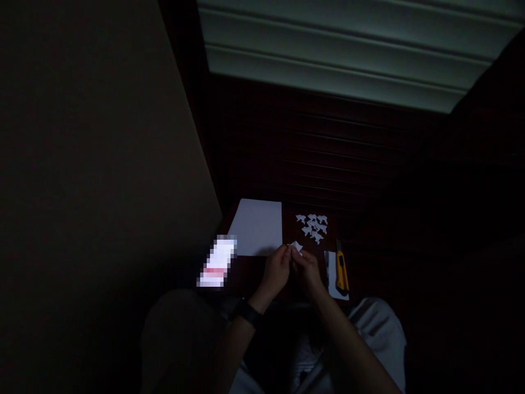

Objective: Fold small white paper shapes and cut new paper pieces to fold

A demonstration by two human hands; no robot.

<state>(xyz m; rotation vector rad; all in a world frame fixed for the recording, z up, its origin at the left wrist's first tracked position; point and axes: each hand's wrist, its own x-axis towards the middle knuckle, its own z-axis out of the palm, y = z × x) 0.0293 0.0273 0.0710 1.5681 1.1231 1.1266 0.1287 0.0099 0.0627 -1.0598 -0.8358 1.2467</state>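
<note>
Both hands meet over the near part of a small dark table. My left hand (278, 269) and my right hand (307, 269) are closed, their fingertips pinching a small piece of folded white paper (296, 247) between them. Its exact shape is hard to make out in the dim light. Just beyond it lies a group of several small folded white paper pieces (315, 225). To the left, a stack or sheet of white paper (258, 227) lies flat, its near edge close to my left hand.
A yellow utility knife (341, 271) lies over a white paper strip (333, 284) at the table's right side. A lit screen (217, 262), blurred out, is at the left edge. A wall (123, 164) rises on the left; pale slats (328, 49) are ahead. My knees flank the table.
</note>
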